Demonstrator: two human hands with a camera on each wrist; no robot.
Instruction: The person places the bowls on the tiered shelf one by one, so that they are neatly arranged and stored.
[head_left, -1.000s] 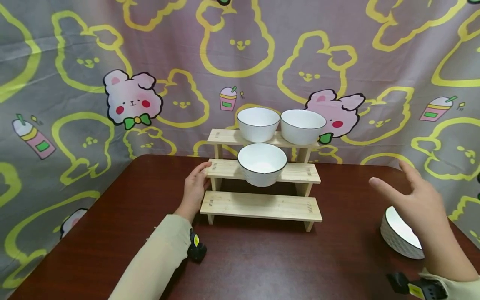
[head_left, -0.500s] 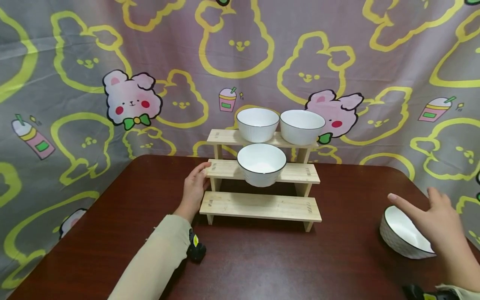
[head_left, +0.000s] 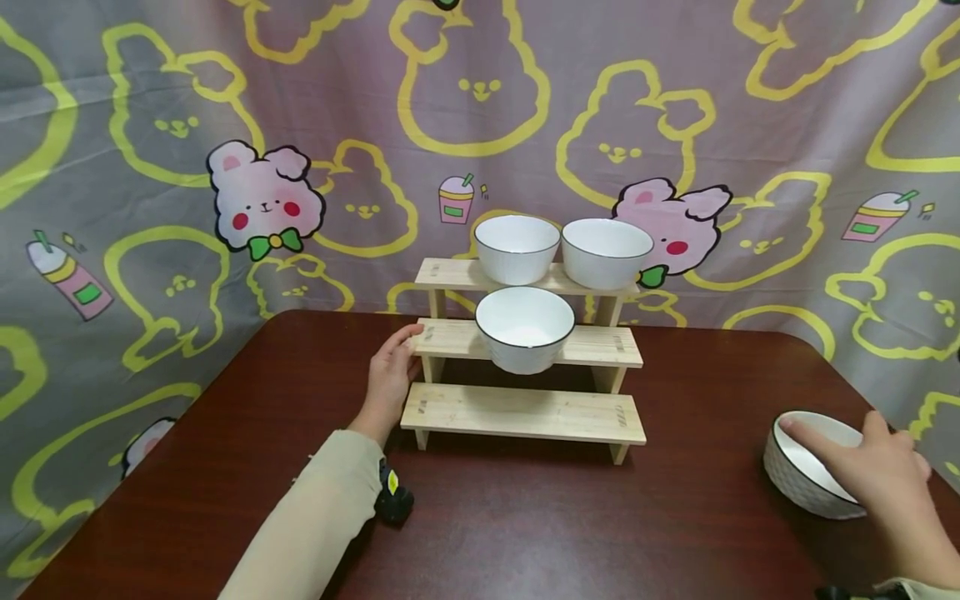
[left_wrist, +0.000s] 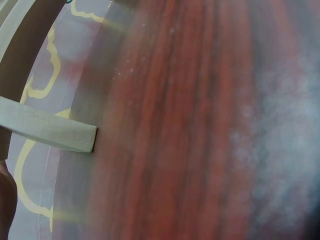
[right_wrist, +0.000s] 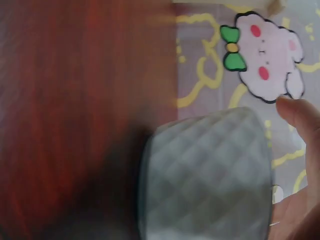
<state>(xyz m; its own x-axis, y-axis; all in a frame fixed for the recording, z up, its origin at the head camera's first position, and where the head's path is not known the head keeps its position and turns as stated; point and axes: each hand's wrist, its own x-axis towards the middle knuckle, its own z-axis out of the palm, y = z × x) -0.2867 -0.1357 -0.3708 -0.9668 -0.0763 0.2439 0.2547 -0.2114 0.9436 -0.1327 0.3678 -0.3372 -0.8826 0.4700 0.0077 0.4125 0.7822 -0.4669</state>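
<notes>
A three-tier wooden display stand [head_left: 517, 412] stands on the table. My left hand [head_left: 388, 375] grips the left end of its middle shelf; in the left wrist view a stand leg [left_wrist: 50, 127] and a sliver of the hand show. Far to the right, a white bowl [head_left: 798, 479] with a dark rim and diamond-textured side sits on the table. Over it is my right hand [head_left: 881, 483], thumb and fingers spread. The right wrist view shows the bowl's textured wall [right_wrist: 210, 180] close up, the thumb apart from it; contact elsewhere cannot be told.
Two white bowls, one on the left [head_left: 517, 250] and one on the right [head_left: 606, 254], stand on the top shelf. A third bowl [head_left: 524, 329] is on the middle shelf. A patterned curtain [head_left: 360, 92] hangs behind the dark red-brown table [head_left: 525, 525].
My right hand has moved right and down from above the table to the bowl at the far right. The left hand has kept its grip on the stand.
</notes>
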